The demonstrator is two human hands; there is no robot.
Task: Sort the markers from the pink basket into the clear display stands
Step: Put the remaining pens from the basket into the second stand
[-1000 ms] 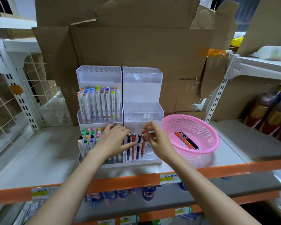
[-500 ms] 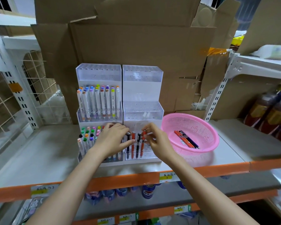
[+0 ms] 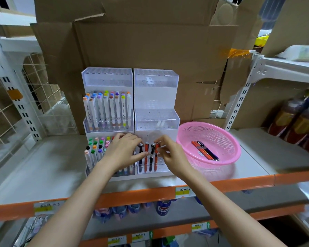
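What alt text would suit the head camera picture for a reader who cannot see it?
A person's right hand pinches an orange marker standing in the lowest tier of the right clear stand, beside three others, while the left hand rests on the marker-filled left stand. A pink basket to the right holds a few more markers.

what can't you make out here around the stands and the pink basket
Head view: front markers in the left stand, partly covered by the left hand.
Head view: whether the right hand pinches the orange pen or only touches it; fingers overlap its cap.
Head view: how many pens lie in the pink basket; they overlap.
Head view: print on the shelf labels, too small.
Head view: bottles at right, blurred, cut by the edge.
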